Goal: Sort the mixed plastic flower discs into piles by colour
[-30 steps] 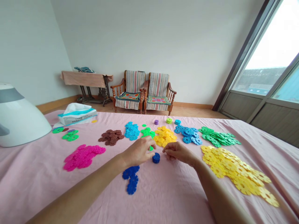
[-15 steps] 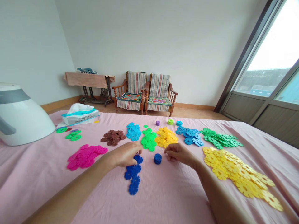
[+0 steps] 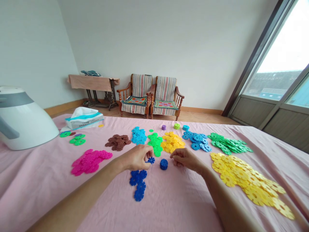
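Note:
My left hand [image 3: 139, 157] pinches a dark blue notched plastic disc [image 3: 151, 160] above the pink cloth. Just right of that disc stands a short stack of dark blue discs [image 3: 163, 164]. Below my left hand lies a loose pile of dark blue discs [image 3: 138, 183]. My right hand [image 3: 184, 158] hovers right of the stack, its fingers curled together; whether anything is between them is hidden. Beyond the hands are a bright green disc pile [image 3: 155, 144] and an orange-yellow disc pile [image 3: 172, 142].
Magenta [image 3: 89, 162], brown [image 3: 118, 142], light blue [image 3: 139, 135], blue [image 3: 198, 140], green [image 3: 228, 144] and yellow [image 3: 248, 180] disc piles cover the cloth. Small purple [image 3: 163, 127], lime [image 3: 176, 126] and blue [image 3: 185, 127] stacks stand behind. A kettle [image 3: 26, 122] and tissue pack [image 3: 84, 120] are at left.
My left hand has moved right, away from the loose dark blue pile, carrying one disc toward the stack. My right hand has stayed nearly still.

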Tool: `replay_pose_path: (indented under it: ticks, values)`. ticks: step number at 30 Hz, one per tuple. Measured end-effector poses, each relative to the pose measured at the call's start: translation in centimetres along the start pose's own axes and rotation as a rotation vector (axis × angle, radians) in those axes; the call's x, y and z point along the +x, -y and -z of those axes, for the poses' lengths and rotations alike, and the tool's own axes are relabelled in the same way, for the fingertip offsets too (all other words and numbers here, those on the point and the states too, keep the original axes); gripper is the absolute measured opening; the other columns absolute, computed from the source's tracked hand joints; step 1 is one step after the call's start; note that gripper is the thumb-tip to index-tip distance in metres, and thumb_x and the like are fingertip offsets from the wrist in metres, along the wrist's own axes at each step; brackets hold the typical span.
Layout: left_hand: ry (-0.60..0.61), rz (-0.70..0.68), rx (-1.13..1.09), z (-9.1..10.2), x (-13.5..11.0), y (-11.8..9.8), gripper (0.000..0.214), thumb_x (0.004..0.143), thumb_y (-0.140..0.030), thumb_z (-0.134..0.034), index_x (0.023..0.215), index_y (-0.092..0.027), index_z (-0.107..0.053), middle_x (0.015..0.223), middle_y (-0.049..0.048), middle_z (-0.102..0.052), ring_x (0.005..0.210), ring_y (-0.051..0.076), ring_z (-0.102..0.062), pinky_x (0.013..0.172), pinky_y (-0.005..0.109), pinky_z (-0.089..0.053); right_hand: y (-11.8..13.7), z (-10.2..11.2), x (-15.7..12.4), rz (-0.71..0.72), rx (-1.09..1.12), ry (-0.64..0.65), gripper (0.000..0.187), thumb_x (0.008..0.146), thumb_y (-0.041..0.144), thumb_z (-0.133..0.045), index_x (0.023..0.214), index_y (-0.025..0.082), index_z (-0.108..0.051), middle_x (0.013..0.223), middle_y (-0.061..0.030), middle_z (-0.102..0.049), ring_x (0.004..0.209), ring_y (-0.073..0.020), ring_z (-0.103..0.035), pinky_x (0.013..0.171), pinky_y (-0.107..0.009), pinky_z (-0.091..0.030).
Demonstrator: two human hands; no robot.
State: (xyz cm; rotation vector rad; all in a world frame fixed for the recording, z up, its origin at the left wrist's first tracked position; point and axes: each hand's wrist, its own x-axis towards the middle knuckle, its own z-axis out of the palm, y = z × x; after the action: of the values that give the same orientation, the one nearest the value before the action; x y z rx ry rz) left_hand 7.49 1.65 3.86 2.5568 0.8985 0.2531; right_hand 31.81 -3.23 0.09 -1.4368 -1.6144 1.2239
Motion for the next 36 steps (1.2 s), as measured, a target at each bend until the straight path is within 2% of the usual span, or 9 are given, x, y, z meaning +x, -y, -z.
replay_pose_path:
  ticks: [4, 7, 16, 21, 24, 26, 30, 36]
  values:
    - [-0.120, -0.074, -0.070, -0.8, 1.3, -2.1, 0.022, 0.061, -0.014, -0.055, 0.083, -0.016, -0.057, 0.076, 0.0006, -0.056, 0.066, 0.012, -0.053, 0.057, 0.021, -0.039, 0.3, -0.1, -0.1, 0.003, -0.008, -0.008, 0.010, 0.074, 0.021, -0.051, 0.077, 0.015, -0.059, 0.053, 0.0041, -0.056, 0.044, -0.0066, -0.045, 0.045, -0.018, -0.032]
    - [-0.162, -0.099, -0.064, -1.4, 2.2, -3.0, 0.022, 0.060, -0.013, -0.055, 0.081, -0.016, -0.057, 0.077, 0.0012, -0.055, 0.067, 0.013, -0.053, 0.058, 0.022, -0.039, 0.3, -0.1, -0.1, 0.001, -0.016, -0.019, 0.010, 0.074, 0.021, -0.051, 0.076, 0.016, -0.059, 0.053, 0.0040, -0.056, 0.044, -0.0067, -0.046, 0.045, -0.018, -0.033]
    - [-0.134, -0.103, -0.035, -2.8, 2.6, -2.6, 0.017, 0.063, -0.017, -0.058, 0.080, -0.017, -0.058, 0.078, 0.0008, -0.056, 0.069, 0.014, -0.052, 0.062, 0.023, -0.039, -0.5, -0.1, 0.3, 0.017, -0.024, -0.024, 0.011, 0.073, 0.021, -0.051, 0.076, 0.016, -0.060, 0.055, 0.0032, -0.058, 0.045, -0.0072, -0.048, 0.046, -0.019, -0.035]
    - [-0.134, -0.086, -0.029, -1.9, 2.1, -2.2, 0.017, 0.064, -0.019, -0.060, 0.081, -0.016, -0.059, 0.077, 0.0011, -0.057, 0.069, 0.014, -0.052, 0.060, 0.022, -0.038, -0.2, 0.1, -0.1, 0.034, -0.061, 0.005, 0.013, 0.070, 0.017, -0.050, 0.074, 0.016, -0.063, 0.055, 0.0023, -0.059, 0.048, -0.0084, -0.051, 0.047, -0.019, -0.038]
    - [-0.093, -0.071, 0.026, -1.3, 1.5, -1.8, 0.008, 0.067, -0.016, -0.055, 0.072, -0.016, -0.061, 0.070, 0.0010, -0.059, 0.066, 0.014, -0.053, 0.057, 0.022, -0.035, 0.0, 0.2, -0.5, 0.067, -0.197, 0.088, 0.016, 0.067, 0.013, -0.048, 0.068, 0.017, -0.064, 0.055, 0.0020, -0.059, 0.050, -0.0093, -0.053, 0.047, -0.019, -0.039]
    - [-0.064, -0.071, 0.062, -1.3, 1.3, -1.5, 0.011, 0.068, -0.014, -0.052, 0.070, -0.016, -0.063, 0.068, 0.0015, -0.061, 0.067, 0.014, -0.054, 0.058, 0.022, -0.035, 0.2, 0.1, -0.7, 0.108, -0.327, 0.113, 0.018, 0.066, 0.012, -0.047, 0.066, 0.017, -0.063, 0.057, 0.0018, -0.061, 0.052, -0.0096, -0.054, 0.047, -0.018, -0.038]
    - [-0.027, -0.075, 0.095, -2.1, 1.1, -1.5, 0.018, 0.066, -0.009, -0.050, 0.070, -0.018, -0.065, 0.070, 0.0022, -0.065, 0.067, 0.015, -0.056, 0.057, 0.023, -0.035, 0.5, -0.4, -0.8, 0.175, -0.485, 0.077, 0.019, 0.065, 0.010, -0.045, 0.065, 0.017, -0.063, 0.059, 0.0017, -0.062, 0.053, -0.0094, -0.053, 0.047, -0.018, -0.035]
    - [-0.031, -0.069, 0.070, -2.7, 1.2, -1.7, 0.022, 0.065, -0.008, -0.048, 0.070, -0.018, -0.067, 0.070, 0.0027, -0.066, 0.067, 0.016, -0.057, 0.059, 0.023, -0.035, 1.0, -1.1, -0.9, 0.217, -0.534, 0.069, 0.019, 0.065, 0.010, -0.044, 0.066, 0.017, -0.062, 0.061, 0.0024, -0.060, 0.054, -0.0090, -0.050, 0.047, -0.019, -0.032]
